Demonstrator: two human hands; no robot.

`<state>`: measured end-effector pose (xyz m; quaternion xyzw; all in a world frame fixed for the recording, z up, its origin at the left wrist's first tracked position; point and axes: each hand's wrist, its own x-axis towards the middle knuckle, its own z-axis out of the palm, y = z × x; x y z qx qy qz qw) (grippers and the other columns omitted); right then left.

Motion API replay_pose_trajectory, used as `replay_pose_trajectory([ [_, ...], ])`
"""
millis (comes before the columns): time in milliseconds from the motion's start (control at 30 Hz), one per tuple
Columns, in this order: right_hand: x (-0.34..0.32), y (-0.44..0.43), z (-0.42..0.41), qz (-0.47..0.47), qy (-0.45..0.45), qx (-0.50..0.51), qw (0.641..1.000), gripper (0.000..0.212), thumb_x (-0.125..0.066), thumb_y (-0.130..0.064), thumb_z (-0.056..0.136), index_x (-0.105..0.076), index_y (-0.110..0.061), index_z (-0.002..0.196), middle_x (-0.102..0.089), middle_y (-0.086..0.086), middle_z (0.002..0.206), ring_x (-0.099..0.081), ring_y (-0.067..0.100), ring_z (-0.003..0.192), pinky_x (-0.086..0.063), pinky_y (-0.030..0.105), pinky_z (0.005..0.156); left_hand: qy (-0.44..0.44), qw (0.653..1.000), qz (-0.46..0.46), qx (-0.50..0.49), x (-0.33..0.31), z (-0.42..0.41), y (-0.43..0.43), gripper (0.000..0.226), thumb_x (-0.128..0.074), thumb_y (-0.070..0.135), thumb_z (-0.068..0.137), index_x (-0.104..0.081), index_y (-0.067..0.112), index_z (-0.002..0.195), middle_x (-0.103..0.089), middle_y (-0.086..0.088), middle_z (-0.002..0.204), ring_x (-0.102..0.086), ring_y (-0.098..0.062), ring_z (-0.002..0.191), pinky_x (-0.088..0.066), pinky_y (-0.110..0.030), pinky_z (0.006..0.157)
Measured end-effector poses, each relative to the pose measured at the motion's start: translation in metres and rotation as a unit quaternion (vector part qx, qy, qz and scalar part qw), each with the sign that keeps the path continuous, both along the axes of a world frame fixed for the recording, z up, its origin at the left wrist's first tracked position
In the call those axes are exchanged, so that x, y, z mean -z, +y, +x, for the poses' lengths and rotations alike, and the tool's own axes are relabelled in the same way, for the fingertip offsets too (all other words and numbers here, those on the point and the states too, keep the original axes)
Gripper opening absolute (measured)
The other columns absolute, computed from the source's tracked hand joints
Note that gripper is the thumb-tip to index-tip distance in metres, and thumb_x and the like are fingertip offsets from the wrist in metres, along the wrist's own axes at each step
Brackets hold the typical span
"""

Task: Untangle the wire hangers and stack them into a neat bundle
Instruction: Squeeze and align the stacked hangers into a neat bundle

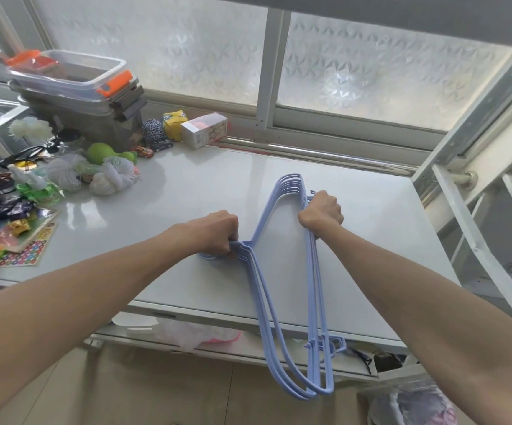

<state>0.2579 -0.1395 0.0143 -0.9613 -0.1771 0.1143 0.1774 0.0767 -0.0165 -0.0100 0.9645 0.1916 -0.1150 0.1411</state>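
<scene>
Frosted window panes are running behind a white tabletop (pixel 187 191) that is filling the middle of the view. Nearest the camera, both bare forearms are reaching forward over the tabletop's front edge. Between them a bunch of blue hangers (pixel 259 289) is being held on edge, one rounded end hanging down past the front edge of the tabletop toward the floor, the other end rising above the middle of the tabletop.

The left hand (pixel 216 233) is curling shut, knuckles up, around the neck of the hangers where the hooks gather, and the hook ends are poking out just below the fingers against the tabletop. The right hand (pixel 320 214) is making a closed fist around the straight bottom bars of the same bunch, higher and to the right, with the wrist bent downward. The two hands are sitting apart, with the hangers' open triangle between them.

Farther back on the left, a clutter of small packets, balls of white yarn (pixel 117 174) and a green toy (pixel 103 153) is lying on the tabletop. Behind that, a stack of clear plastic bins (pixel 74 87) with orange latches is standing near the window; what the bins are holding cannot be told. A small white box (pixel 204 130) is resting by the window sill.
</scene>
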Motion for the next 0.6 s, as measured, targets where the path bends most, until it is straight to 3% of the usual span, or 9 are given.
replay_pose_trajectory([
  [167,-0.001,-0.002,-0.003,-0.006,0.004,-0.003,1.000,0.032,-0.060,-0.004,0.083,-0.057,-0.007,0.115,-0.062,0.012,0.120,-0.062,0.032,0.111,-0.053,0.035,0.085,-0.008,1.000,-0.002,0.013,0.000,0.000,0.000,0.032,-0.057,0.005,0.072,-0.036,0.011,0.049,-0.025,-0.004,0.053,-0.023,-0.023,0.058,-0.023,-0.030,0.050],
  [300,-0.003,-0.010,-0.013,-0.052,0.091,-0.028,0.994,0.028,-0.065,-0.011,0.078,-0.050,-0.008,0.101,-0.061,0.011,0.111,-0.066,0.032,0.099,-0.058,0.041,0.083,0.001,1.000,0.005,0.016,-0.001,0.000,-0.002,0.032,-0.053,0.001,0.069,-0.031,0.012,0.049,-0.027,-0.003,0.054,-0.024,-0.023,0.059,-0.019,-0.029,0.050],
  [500,0.008,-0.023,-0.025,-0.084,0.135,-0.026,0.987,0.028,-0.062,0.004,0.073,-0.051,-0.004,0.097,-0.062,0.016,0.106,-0.067,0.036,0.091,-0.060,0.045,0.072,0.028,0.999,0.043,0.013,-0.002,0.000,-0.006,0.029,-0.049,-0.004,0.066,-0.032,0.013,0.050,-0.035,-0.006,0.061,-0.029,-0.025,0.054,-0.017,-0.025,0.046],
  [600,0.013,-0.027,-0.024,-0.069,0.118,-0.032,0.990,0.026,-0.058,0.004,0.074,-0.050,-0.005,0.097,-0.061,0.014,0.109,-0.067,0.033,0.096,-0.059,0.040,0.075,0.033,0.998,0.059,0.009,0.000,0.001,-0.006,0.029,-0.051,-0.003,0.068,-0.034,0.012,0.050,-0.037,-0.005,0.063,-0.033,-0.025,0.051,-0.020,-0.025,0.044],
])
